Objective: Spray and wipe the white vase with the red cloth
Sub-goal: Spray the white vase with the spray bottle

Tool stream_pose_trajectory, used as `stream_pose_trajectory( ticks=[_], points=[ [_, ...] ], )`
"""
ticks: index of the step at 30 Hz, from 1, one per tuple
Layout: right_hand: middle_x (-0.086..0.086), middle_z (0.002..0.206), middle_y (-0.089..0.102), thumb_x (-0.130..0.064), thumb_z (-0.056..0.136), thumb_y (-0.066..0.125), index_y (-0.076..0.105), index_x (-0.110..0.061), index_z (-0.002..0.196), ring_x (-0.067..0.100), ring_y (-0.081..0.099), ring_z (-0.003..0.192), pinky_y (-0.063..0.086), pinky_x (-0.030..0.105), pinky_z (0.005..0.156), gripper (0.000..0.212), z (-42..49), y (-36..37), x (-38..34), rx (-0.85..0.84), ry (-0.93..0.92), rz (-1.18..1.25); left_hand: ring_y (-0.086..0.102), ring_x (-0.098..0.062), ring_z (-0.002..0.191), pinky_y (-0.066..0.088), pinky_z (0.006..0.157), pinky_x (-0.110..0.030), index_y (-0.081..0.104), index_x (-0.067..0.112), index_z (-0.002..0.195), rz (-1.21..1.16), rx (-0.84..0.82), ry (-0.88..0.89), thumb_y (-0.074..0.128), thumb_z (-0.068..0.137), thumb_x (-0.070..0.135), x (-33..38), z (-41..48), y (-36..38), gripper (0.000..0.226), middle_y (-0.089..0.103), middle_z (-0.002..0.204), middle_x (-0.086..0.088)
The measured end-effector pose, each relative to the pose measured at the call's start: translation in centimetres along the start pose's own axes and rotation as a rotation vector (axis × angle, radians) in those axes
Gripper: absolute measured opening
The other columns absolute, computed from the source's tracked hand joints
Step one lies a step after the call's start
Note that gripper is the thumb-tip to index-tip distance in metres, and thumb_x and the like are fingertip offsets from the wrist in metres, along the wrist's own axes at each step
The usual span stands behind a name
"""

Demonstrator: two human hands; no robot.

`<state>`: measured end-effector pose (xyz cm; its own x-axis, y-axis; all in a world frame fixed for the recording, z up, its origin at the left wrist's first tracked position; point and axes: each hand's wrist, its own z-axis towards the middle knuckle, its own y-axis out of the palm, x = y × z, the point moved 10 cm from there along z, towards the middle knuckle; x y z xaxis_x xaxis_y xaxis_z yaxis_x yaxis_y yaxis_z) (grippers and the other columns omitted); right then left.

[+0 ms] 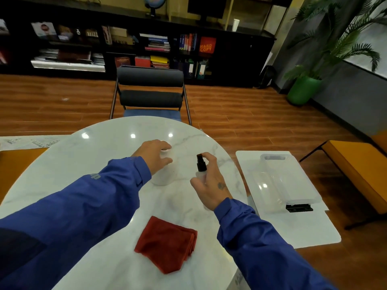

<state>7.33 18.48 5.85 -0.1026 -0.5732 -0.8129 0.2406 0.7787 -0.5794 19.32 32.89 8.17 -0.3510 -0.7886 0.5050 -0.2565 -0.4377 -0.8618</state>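
The white vase (165, 174) stands upright on the round white marble table (100, 147), near its middle. My left hand (154, 156) grips the vase around its top, hiding the rim. Just right of the vase, my right hand (210, 185) holds a small clear spray bottle (201, 167) with a black nozzle, index finger over the pump, the nozzle turned toward the vase. The folded red cloth (167, 243) lies flat on the table in front of me, below both hands.
A dark chair (149, 93) stands at the table's far side. To the right, a white side table (297, 227) carries a clear plastic box (291, 183) and a small black part (299, 207). An orange bench (356, 174) is further right.
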Motion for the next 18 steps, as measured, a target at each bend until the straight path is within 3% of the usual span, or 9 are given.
stream_pose_trajectory(
  ticks=[8, 11, 18],
  points=[
    [-0.001, 0.117, 0.045, -0.028, 0.086, 0.056, 0.033, -0.028, 0.125, 0.008, 0.049, 0.092, 0.039, 0.016, 0.074, 0.045, 0.5, 5.0, -4.3, -0.19, -0.108, 0.031, 0.067, -0.019, 0.098, 0.051, 0.095, -0.028, 0.068, 0.014, 0.114, -0.244, -0.114, -0.078, 0.075, 0.079, 0.019, -3.4, -6.9, 1.3, 0.036, 0.072, 0.106, -0.006],
    [-0.006, 0.113, 0.052, -0.029, 0.086, 0.067, 0.042, -0.027, 0.121, -0.001, 0.051, 0.093, 0.038, 0.006, 0.071, 0.043, 0.3, 7.9, -6.2, -0.244, -0.147, 0.045, 0.069, -0.014, 0.096, 0.052, 0.094, -0.028, 0.069, 0.019, 0.11, -0.33, -0.081, -0.159, 0.074, 0.078, 0.022, -6.1, -9.4, 0.8, 0.032, 0.075, 0.098, -0.001],
    [-0.014, 0.095, 0.057, -0.029, 0.078, 0.076, 0.051, -0.032, 0.107, 0.0, 0.054, 0.086, 0.043, 0.006, 0.068, 0.039, -2.5, 16.0, -10.2, -0.367, -0.21, 0.067, 0.067, -0.011, 0.096, 0.048, 0.088, -0.021, 0.068, 0.023, 0.113, -0.421, 0.014, -0.403, 0.071, 0.078, 0.023, -13.9, -16.7, 0.2, 0.034, 0.075, 0.1, 0.003]
  ],
)
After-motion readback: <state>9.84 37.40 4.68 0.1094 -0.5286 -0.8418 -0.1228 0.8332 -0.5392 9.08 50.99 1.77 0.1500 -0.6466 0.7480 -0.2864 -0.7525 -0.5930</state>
